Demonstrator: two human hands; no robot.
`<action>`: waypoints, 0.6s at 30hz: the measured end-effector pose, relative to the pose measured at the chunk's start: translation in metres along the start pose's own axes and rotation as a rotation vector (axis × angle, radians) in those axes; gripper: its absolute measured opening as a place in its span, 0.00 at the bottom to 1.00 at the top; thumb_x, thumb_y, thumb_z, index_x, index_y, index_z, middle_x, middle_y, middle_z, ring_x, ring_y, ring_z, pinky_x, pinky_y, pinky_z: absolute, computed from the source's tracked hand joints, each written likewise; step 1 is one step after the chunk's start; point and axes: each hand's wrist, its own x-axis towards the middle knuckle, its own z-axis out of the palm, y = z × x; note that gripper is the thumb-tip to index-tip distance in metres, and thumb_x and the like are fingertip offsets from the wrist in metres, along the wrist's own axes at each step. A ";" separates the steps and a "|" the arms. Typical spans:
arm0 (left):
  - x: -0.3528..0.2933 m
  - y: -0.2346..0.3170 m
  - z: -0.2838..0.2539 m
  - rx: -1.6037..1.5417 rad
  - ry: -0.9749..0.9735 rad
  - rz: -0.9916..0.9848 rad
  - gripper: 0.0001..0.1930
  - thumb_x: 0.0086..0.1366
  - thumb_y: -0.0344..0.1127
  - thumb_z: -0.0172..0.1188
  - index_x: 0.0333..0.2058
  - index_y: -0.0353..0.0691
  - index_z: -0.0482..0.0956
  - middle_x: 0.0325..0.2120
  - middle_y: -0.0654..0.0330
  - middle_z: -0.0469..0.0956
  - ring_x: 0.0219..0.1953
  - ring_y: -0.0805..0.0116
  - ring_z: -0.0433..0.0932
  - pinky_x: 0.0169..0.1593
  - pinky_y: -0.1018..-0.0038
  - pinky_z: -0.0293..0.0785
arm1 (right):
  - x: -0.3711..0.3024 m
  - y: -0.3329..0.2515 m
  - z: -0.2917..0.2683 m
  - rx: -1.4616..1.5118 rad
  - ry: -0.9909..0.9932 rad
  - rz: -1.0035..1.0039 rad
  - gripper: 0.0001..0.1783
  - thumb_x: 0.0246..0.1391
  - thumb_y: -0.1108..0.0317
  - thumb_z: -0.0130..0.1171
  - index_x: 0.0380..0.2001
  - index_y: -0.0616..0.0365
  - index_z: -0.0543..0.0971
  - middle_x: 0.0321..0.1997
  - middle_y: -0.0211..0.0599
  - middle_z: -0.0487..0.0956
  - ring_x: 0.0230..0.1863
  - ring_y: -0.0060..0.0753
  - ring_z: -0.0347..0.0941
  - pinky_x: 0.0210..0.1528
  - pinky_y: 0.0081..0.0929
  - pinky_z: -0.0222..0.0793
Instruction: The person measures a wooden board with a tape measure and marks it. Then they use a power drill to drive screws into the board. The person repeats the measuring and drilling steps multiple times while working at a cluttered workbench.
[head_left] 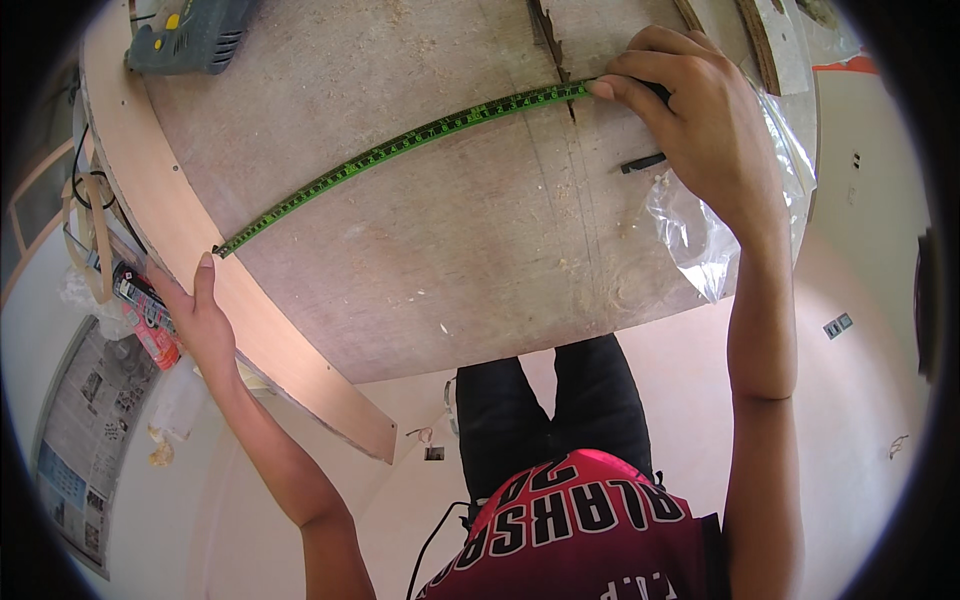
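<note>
- Plywood sheet [450, 230], pale and dusted with sawdust, lies flat before you as the work surface; its near-left edge carries a lighter strip of trim
- Green tape measure [400, 148] is drawn taut across the sheet, from the left edge up and across to a saw kerf [558, 60] cut into the far side
- Your left hand [200, 320] rests at the sheet's left edge, thumb raised, pinning the tape's end hook against the edge; the other fingers lie under the board and their closure cannot be told
- Your right hand [700, 120] sits on the tape's far end, fingers curled together over what looks like the dark tape case, forefinger tip pressing the blade down right beside the kerf
- A dark pencil-like marker [642, 162] lies on the sheet just below your right hand, not held
- Clear plastic bag [700, 230] hangs off the sheet's right edge, under your right wrist
- Grey-blue power tool [190, 35] stands at the far-left corner, well apart from both hands
- Newspaper [85, 420] and a red-and-black packet [150, 315] lie on the floor to your left
- Progress, as judged: one cut is already begun and the tape is laid and tensioned, so the reading is in hand; no fresh mark shows at the fingertip, so marking appears left to do, with the marker not yet picked up
</note>
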 end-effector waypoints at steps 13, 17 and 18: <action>0.000 0.001 0.000 -0.018 -0.001 -0.034 0.35 0.74 0.35 0.61 0.73 0.32 0.57 0.70 0.44 0.65 0.70 0.55 0.66 0.72 0.66 0.57 | -0.003 0.002 0.002 -0.002 0.009 0.017 0.13 0.61 0.60 0.66 0.38 0.58 0.91 0.43 0.38 0.85 0.46 0.41 0.82 0.55 0.36 0.78; -0.002 0.006 0.003 -0.024 0.019 -0.064 0.36 0.73 0.35 0.62 0.73 0.32 0.57 0.70 0.44 0.65 0.69 0.55 0.66 0.72 0.66 0.57 | 0.005 -0.032 -0.026 0.006 -0.105 0.131 0.13 0.54 0.62 0.73 0.37 0.60 0.90 0.40 0.41 0.85 0.44 0.41 0.81 0.50 0.36 0.77; -0.001 0.007 0.003 -0.023 0.015 -0.065 0.36 0.73 0.35 0.62 0.73 0.32 0.57 0.70 0.44 0.65 0.69 0.55 0.66 0.72 0.66 0.57 | 0.006 -0.036 -0.031 0.009 -0.128 0.150 0.14 0.53 0.62 0.74 0.37 0.61 0.90 0.39 0.41 0.85 0.43 0.42 0.81 0.49 0.36 0.76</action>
